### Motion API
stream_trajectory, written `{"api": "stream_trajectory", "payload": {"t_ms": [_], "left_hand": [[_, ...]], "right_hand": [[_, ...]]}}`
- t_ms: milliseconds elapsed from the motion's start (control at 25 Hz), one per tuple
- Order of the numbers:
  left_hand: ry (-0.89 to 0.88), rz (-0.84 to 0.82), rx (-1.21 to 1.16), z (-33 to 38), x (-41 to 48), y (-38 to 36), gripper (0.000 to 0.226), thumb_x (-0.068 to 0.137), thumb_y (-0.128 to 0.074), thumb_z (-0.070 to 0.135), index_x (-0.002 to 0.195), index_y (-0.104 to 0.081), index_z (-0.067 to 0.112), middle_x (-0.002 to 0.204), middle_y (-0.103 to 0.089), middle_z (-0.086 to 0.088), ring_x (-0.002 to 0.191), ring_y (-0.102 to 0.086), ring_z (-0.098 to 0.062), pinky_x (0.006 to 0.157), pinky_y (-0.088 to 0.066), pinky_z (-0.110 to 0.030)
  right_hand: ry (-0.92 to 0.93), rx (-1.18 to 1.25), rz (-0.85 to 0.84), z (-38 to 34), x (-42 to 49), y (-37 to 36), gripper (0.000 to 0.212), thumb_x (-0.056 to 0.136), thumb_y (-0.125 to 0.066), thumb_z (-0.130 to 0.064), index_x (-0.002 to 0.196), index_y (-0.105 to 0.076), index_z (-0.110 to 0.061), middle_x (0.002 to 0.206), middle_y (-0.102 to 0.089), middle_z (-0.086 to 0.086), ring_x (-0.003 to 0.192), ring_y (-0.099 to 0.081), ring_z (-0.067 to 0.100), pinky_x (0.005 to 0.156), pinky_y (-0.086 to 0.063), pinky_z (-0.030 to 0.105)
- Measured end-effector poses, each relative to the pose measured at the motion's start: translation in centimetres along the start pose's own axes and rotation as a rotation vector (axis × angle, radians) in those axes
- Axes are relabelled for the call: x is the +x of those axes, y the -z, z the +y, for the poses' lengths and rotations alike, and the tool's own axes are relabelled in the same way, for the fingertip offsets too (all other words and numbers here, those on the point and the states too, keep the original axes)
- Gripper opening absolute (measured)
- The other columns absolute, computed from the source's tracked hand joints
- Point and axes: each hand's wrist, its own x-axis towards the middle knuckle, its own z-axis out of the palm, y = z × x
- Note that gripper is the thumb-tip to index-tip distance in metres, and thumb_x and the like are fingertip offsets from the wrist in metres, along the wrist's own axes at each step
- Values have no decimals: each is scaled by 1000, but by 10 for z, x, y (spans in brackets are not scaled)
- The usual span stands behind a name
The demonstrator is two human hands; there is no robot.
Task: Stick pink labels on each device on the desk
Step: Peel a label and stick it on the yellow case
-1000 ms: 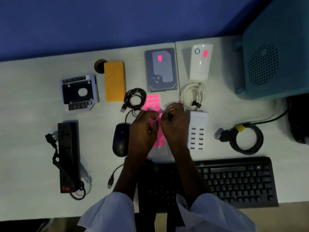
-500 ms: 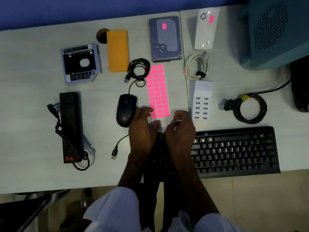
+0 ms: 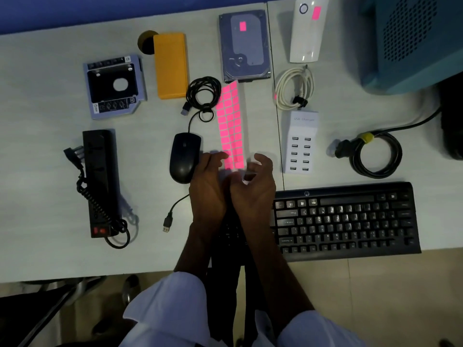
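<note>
Basically both hands meet at the near end of the pink label sheet [image 3: 231,126]: left hand [image 3: 209,189] fingers curled on its near-left corner, right hand [image 3: 255,189] fingers loosely pinching the white backing edge. Sheet lies on the table [image 3: 50,171] between mouse [image 3: 185,157] and USB charger [image 3: 300,144]. Hard drive [image 3: 244,45] and white device [image 3: 307,28] each carry a pink label.

Blurred by motion: fingertips of left hand [image 3: 209,186] and right hand [image 3: 255,189], covering near end of pink label sheet [image 3: 230,126]; grip there not readable. Hidden under both forearms: left end of keyboard [image 3: 345,219]. Cut off at far desk edge: white device [image 3: 307,33] top. Cropped by right edge: teal box [image 3: 416,38].
</note>
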Motion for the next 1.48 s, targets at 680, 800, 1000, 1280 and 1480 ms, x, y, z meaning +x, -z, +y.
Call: {"api": "stream_trajectory", "payload": {"t_ms": [680, 800, 1000, 1280, 1480], "left_hand": [[26, 15, -179, 10, -3, -6, 7, 92, -71, 21, 98, -73, 20, 98, -68, 11, 84, -67, -5, 76, -56, -24], [75, -17, -264, 10, 0, -8, 3, 90, -73, 17, 91, -71, 19, 90, -70, 6, 75, -68, -11, 67, -58, -35], [139, -85, -450, 8, 2, -2, 6, 89, -70, 9, 91, -65, 11, 87, -70, 2, 81, -69, -15, 74, -58, -39], [128, -3, -445, 7, 20, 9, 19, 87, -64, 1, 92, -61, 19, 87, -66, 7, 85, -66, -8, 79, -52, -20], [110, 45, -365, 5, 50, 18, 17, 83, -66, 4, 90, -64, 19, 83, -66, 16, 79, -65, -3, 75, -53, -19]], "right_hand": [[-99, -61, -108, 6, 25, 20, 12, 84, -69, -20, 92, -78, -19, 84, -76, -9, 77, -69, 5, 81, -54, 26], [-113, -71, -95, 6, 28, 20, 13, 84, -69, -21, 94, -77, -17, 86, -76, -8, 81, -70, 8, 85, -56, 32], [11, -153, 33, 6, 24, 19, 27, 76, -71, -17, 101, -63, -14, 94, -68, -1, 88, -66, 16, 80, -50, 28], [172, 12, -185, -16, 43, 2, 9, 81, -65, -14, 85, -73, -14, 79, -72, -9, 74, -66, 4, 72, -51, 21], [208, 21, -269, -34, 61, -7, 6, 79, -69, -13, 81, -74, -14, 76, -73, -7, 72, -66, 4, 68, -49, 16]]}}
